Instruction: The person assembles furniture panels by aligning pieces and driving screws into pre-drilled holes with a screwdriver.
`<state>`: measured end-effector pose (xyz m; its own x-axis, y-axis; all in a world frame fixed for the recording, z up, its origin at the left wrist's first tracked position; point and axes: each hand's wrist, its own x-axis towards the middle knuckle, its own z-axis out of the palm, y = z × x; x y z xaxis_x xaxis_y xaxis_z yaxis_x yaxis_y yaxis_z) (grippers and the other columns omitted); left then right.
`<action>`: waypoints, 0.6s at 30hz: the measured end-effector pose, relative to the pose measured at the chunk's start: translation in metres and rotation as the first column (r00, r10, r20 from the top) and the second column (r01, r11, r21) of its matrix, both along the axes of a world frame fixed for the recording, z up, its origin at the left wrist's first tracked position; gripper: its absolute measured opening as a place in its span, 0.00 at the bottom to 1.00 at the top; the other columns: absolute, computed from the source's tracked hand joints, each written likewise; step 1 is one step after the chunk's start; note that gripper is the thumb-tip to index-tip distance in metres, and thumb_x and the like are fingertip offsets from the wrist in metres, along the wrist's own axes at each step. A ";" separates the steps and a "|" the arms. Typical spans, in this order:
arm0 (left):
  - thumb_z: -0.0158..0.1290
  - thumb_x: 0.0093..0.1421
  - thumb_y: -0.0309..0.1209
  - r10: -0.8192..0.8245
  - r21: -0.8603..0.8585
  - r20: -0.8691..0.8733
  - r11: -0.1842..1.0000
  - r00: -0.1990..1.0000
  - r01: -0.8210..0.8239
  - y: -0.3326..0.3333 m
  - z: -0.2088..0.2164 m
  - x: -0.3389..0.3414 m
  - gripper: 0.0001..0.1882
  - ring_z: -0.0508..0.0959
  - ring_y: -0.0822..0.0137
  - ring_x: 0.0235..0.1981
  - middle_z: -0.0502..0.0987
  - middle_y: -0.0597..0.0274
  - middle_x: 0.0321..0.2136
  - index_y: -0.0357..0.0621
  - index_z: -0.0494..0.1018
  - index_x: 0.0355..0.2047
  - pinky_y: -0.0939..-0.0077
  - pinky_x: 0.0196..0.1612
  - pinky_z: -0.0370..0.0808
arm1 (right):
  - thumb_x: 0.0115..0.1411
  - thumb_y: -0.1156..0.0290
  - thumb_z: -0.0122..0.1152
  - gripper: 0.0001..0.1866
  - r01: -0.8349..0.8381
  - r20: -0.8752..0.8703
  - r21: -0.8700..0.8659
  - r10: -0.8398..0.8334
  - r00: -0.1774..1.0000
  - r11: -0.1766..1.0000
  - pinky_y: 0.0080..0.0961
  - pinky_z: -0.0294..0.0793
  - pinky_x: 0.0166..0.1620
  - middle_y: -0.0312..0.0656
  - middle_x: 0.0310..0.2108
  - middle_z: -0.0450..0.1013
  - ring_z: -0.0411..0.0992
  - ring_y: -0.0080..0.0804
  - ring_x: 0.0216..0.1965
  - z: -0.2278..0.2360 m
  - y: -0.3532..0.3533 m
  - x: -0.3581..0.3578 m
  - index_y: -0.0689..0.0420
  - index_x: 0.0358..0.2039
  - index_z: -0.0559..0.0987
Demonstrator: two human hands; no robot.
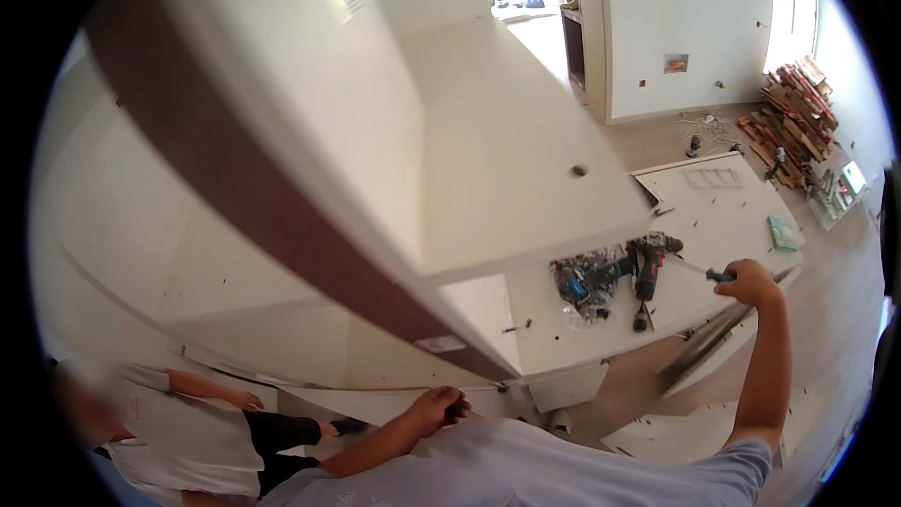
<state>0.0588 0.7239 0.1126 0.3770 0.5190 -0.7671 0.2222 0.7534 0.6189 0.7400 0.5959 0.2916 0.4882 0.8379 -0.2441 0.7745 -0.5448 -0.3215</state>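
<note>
My right hand (748,283) is closed on the dark green handle of a screwdriver (694,268). Its shaft points left over a white panel (563,343), toward a black drill (649,263) lying there. Beside that drill, a blue and black power tool (574,287) rests on a clear bag of small hardware (601,305). My left hand (441,410) is in front of my body, just below the lower end of a white cabinet with a brown edge strip (310,197). Its fingers are curled, and anything inside them is hidden.
Another person (188,422) in a light shirt stands at lower left. A green package (785,234) and loose screws lie on the panel's right side. Stacked wood strips (798,117) and a clear toolbox (835,195) are by the right wall. More boards (671,437) lie on the floor.
</note>
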 end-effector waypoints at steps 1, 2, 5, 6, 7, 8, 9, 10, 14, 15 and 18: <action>0.52 0.74 0.44 -0.040 0.022 0.008 0.999 0.999 0.040 0.007 -0.005 -0.006 0.13 0.81 0.68 0.38 0.82 0.62 0.39 0.47 0.75 0.44 0.70 0.40 0.79 | 0.48 0.55 0.75 0.21 -0.099 0.073 -0.033 0.101 0.992 0.995 0.41 0.78 0.43 0.53 0.31 0.80 0.79 0.50 0.34 0.006 -0.025 -0.015 0.61 0.32 0.86; 0.53 0.73 0.43 -0.045 0.039 0.024 0.998 0.999 0.044 0.008 -0.013 -0.022 0.12 0.80 0.70 0.35 0.82 0.64 0.37 0.49 0.75 0.43 0.71 0.38 0.78 | 0.48 0.54 0.76 0.21 -0.135 0.038 -0.091 0.139 0.990 0.987 0.41 0.78 0.43 0.53 0.32 0.81 0.79 0.51 0.35 0.029 -0.033 -0.056 0.59 0.33 0.86; 0.54 0.73 0.42 -0.002 -0.013 0.110 1.000 0.994 0.003 0.010 -0.017 -0.059 0.11 0.79 0.70 0.34 0.81 0.64 0.36 0.49 0.76 0.42 0.72 0.38 0.78 | 0.52 0.53 0.75 0.21 -0.316 -0.085 -0.124 0.307 0.948 0.941 0.42 0.78 0.43 0.50 0.34 0.81 0.79 0.52 0.38 0.043 -0.037 -0.185 0.55 0.40 0.86; 0.55 0.73 0.41 -0.015 -0.010 0.154 1.000 0.988 0.016 0.013 -0.017 -0.063 0.11 0.79 0.71 0.34 0.81 0.64 0.35 0.48 0.76 0.42 0.72 0.38 0.78 | 0.54 0.54 0.74 0.20 -0.364 -0.118 -0.106 0.352 0.929 0.925 0.43 0.78 0.43 0.50 0.35 0.81 0.79 0.52 0.38 0.037 -0.040 -0.224 0.54 0.42 0.85; 0.55 0.73 0.40 -0.023 -0.008 0.196 1.000 0.980 0.025 0.015 -0.015 -0.068 0.10 0.79 0.71 0.33 0.81 0.64 0.34 0.47 0.76 0.43 0.73 0.37 0.79 | 0.57 0.55 0.73 0.20 -0.414 -0.155 -0.088 0.398 0.904 0.906 0.43 0.78 0.43 0.50 0.36 0.81 0.79 0.53 0.39 0.027 -0.040 -0.264 0.53 0.45 0.84; 0.56 0.72 0.39 -0.031 -0.009 0.237 0.999 0.971 0.034 0.017 -0.013 -0.073 0.10 0.79 0.71 0.32 0.80 0.65 0.33 0.46 0.77 0.43 0.73 0.37 0.79 | 0.58 0.57 0.71 0.18 -0.419 -0.257 -0.057 0.392 0.883 0.906 0.43 0.78 0.43 0.50 0.37 0.81 0.79 0.52 0.39 0.016 -0.040 -0.304 0.53 0.46 0.84; 0.56 0.72 0.38 -0.039 -0.013 0.263 0.999 0.964 0.044 0.018 -0.008 -0.074 0.10 0.79 0.71 0.33 0.81 0.65 0.35 0.46 0.77 0.45 0.73 0.37 0.80 | 0.60 0.59 0.70 0.17 -0.418 -0.352 -0.026 0.383 0.854 0.908 0.43 0.78 0.44 0.50 0.38 0.81 0.79 0.52 0.40 0.006 -0.039 -0.341 0.53 0.46 0.83; 0.56 0.72 0.38 -0.045 -0.014 0.290 0.999 0.956 0.051 0.019 0.000 -0.072 0.10 0.79 0.72 0.33 0.81 0.65 0.36 0.46 0.77 0.46 0.73 0.38 0.80 | 0.61 0.60 0.70 0.17 -0.378 -0.416 0.011 0.349 0.840 0.926 0.43 0.78 0.44 0.50 0.38 0.81 0.79 0.52 0.40 -0.008 -0.040 -0.377 0.53 0.46 0.83; 0.56 0.72 0.34 -0.070 -0.052 0.356 0.994 0.932 0.095 0.014 0.010 -0.088 0.09 0.78 0.75 0.35 0.82 0.69 0.38 0.48 0.78 0.49 0.73 0.44 0.80 | 0.62 0.59 0.70 0.19 -0.169 -0.589 0.013 0.144 0.795 0.985 0.40 0.78 0.47 0.51 0.41 0.82 0.80 0.51 0.42 -0.069 -0.042 -0.486 0.56 0.49 0.83; 0.56 0.72 0.34 -0.082 -0.053 0.363 0.993 0.928 0.108 0.013 0.003 -0.096 0.09 0.78 0.75 0.36 0.83 0.68 0.39 0.48 0.78 0.49 0.74 0.44 0.80 | 0.62 0.58 0.70 0.20 -0.138 -0.613 0.007 0.113 0.782 0.990 0.39 0.78 0.47 0.51 0.41 0.82 0.80 0.52 0.42 -0.083 -0.044 -0.504 0.56 0.50 0.83; 0.57 0.72 0.34 -0.078 -0.076 0.350 0.991 0.934 0.111 0.006 -0.015 -0.117 0.10 0.79 0.74 0.36 0.83 0.66 0.40 0.47 0.78 0.49 0.74 0.43 0.80 | 0.62 0.56 0.70 0.23 -0.122 -0.612 -0.050 0.066 0.788 0.991 0.39 0.79 0.49 0.53 0.43 0.82 0.80 0.52 0.44 -0.109 -0.044 -0.535 0.58 0.51 0.83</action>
